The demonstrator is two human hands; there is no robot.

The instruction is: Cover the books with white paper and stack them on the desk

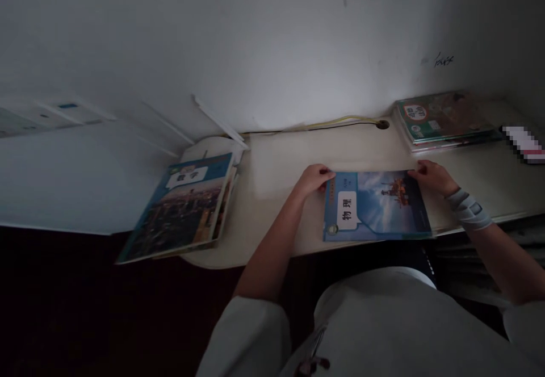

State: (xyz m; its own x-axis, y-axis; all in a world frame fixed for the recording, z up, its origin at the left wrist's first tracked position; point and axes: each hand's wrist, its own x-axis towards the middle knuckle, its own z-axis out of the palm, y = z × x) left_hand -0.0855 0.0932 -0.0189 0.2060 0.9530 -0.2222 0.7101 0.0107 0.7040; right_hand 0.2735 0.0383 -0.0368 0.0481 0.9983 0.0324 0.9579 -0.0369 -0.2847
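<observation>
A blue physics textbook (378, 206) with an oil rig on its cover lies at the desk's front edge, turned sideways to me. My left hand (315, 179) pinches its far left corner between thumb and fingers. At the far right corner, my right hand (435, 177) grips the same book; a grey band circles that wrist. To the left, a stack topped by a math textbook (183, 206) with a city picture overhangs the desk edge. Toward the back right sits another pile with a green and brown textbook (443, 117) on top.
The pale desk (281, 161) runs along a white wall (272, 42). A yellow cable (336, 122) follows the wall into a round hole (382, 124). A pixelated phone-like object (523, 143) lies at the far right. White strips (219, 118) lean near the left stack.
</observation>
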